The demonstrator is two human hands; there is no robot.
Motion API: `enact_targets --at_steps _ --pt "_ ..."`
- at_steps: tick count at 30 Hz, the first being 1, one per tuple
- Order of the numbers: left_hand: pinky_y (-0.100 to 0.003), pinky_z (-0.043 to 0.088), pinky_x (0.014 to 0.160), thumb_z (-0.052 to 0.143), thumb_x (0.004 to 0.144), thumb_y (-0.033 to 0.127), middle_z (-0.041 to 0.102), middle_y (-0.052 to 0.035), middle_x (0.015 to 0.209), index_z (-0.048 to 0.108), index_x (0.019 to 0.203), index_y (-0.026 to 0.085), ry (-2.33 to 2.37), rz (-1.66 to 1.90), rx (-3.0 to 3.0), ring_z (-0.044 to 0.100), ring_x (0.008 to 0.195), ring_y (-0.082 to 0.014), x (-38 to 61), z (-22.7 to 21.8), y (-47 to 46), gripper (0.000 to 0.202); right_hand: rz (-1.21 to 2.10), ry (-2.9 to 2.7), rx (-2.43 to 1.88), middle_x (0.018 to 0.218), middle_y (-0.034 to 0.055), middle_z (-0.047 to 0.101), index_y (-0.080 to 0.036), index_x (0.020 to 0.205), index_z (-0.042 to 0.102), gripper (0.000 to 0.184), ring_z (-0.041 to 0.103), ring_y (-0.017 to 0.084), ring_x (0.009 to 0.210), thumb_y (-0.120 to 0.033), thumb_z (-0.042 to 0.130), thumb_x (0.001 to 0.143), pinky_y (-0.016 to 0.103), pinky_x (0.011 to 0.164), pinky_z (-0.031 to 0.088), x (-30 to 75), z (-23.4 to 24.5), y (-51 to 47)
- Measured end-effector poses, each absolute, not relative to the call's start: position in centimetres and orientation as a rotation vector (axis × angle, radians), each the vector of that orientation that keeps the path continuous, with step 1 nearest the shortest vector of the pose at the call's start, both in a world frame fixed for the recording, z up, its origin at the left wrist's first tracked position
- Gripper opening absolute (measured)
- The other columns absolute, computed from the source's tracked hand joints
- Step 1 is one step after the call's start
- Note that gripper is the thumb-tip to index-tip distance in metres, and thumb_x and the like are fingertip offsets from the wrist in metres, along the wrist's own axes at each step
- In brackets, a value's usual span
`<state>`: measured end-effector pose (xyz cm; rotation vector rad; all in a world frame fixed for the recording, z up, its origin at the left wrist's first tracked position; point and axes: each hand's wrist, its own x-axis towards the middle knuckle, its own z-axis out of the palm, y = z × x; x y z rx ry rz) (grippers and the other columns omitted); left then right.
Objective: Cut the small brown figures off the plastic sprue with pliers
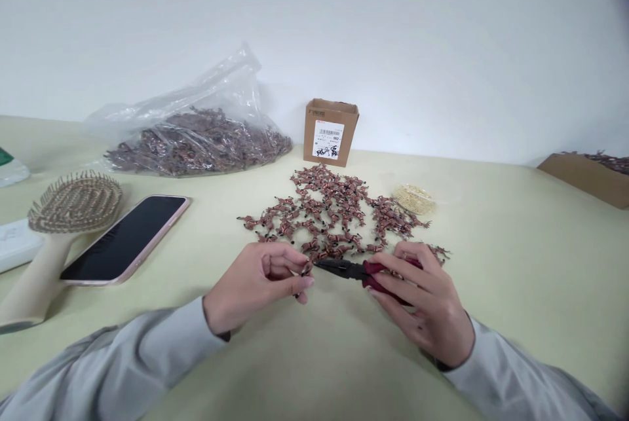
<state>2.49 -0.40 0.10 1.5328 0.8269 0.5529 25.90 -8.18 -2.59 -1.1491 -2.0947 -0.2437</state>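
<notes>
The left hand [253,280] is curled nearly closed, with its thumb and fingertips [297,291] pinching a small dark piece [305,269] at the tip of the needle-nose pliers [344,270]. The right hand [417,296] is closed around the pliers' red handles, and the jaws are pointing toward the left hand. Directly ahead of both hands, a loose spread of reddish-brown figurines [324,211] is lying on the pale green table [491,342], its nearest pieces almost touching the hands. Beyond the right hand, a small clear bag of pale items [413,199] is resting beside the spread. Farther ahead, a cardboard box with a barcode label [330,131] is standing against the white wall [417,35]. Ahead and left of the left hand, a clear plastic bag [196,139] is holding a large mass of similar pieces. Left of that hand, a smartphone [125,239] is lying face up beside a wooden-pin hairbrush [73,205]. Well right of the right hand, a cardboard tray [584,179] is sitting at the table's far edge. Grey sleeves [113,368] are covering both forearms.
</notes>
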Motion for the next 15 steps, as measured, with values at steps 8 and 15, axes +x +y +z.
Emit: enact_targets --at_steps 8,15 --pt "-0.026 0.053 0.058 0.062 0.066 0.016 0.066 -0.0009 0.067 0.061 0.074 0.017 0.829 0.757 1.747 0.065 0.061 -0.0162 2.3 -0.3 -0.5 0.008 0.191 -2.072 -1.155 0.096 0.0066 0.063 -0.019 0.083 0.063 0.014 0.053 0.019 0.079 -0.014 0.060 0.070 0.044 0.082 0.037 25.6 -1.5 -8.2" --pt "-0.022 0.055 0.061 0.062 0.067 0.010 0.071 -0.0001 0.072 0.066 0.081 0.027 0.688 1.169 2.276 0.067 0.064 -0.0151 1.5 -0.8 0.0 0.022 0.658 -1.864 -1.252 0.089 0.0091 0.066 -0.020 0.079 0.067 0.012 0.056 0.024 0.087 -0.026 0.061 0.071 0.043 0.083 0.038 25.1 -0.8 -8.5"
